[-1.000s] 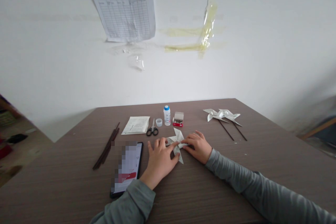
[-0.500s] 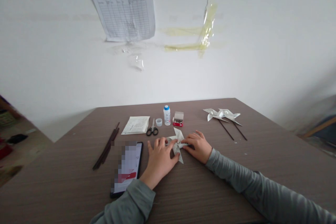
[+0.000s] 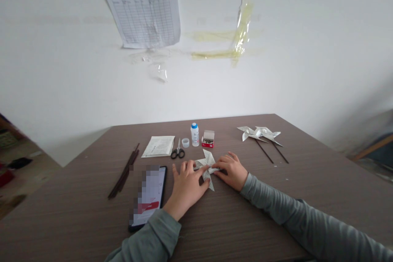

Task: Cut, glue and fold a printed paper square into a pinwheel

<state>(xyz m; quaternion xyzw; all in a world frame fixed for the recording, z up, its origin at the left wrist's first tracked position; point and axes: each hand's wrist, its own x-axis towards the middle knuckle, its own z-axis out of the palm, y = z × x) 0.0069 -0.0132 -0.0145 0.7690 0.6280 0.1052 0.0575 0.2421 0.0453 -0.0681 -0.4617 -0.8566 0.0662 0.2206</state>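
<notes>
**Two hands pinning one paper pinwheel to the tabletop**

Left hand's fingers (image 3: pixel 190 168) are spread apart, tips resting on the paper pinwheel (image 3: pixel 206 170), not clamped as far as I can see. Right hand's fingers (image 3: pixel 225 161) sit close together on its right side, though I can't tell if they're actually pinching. So the pinwheel's flat on the wood-grain tabletop (image 3: pixel 67 208) between the left hand (image 3: pixel 186 186) and right hand (image 3: pixel 231 172), printed paper, no stick in it.

Going out from the pinwheel: just left sits a phone (image 3: pixel 147 198) with a pixelated screen, and past that a bundle of dark sticks (image 3: pixel 124 168). Straight ahead are scissors (image 3: pixel 177 150), a printed sheet (image 3: pixel 159 146), a small clear cup (image 3: pixel 185 142), a blue-capped bottle (image 3: pixel 194 134) and a small red box of metal fasteners (image 3: pixel 208 140). Ahead and to the right lie two more pinwheels on dark sticks (image 3: pixel 259 134). Way beyond it, a ruled chart (image 3: pixel 144 15) is taped to the white wall.
</notes>
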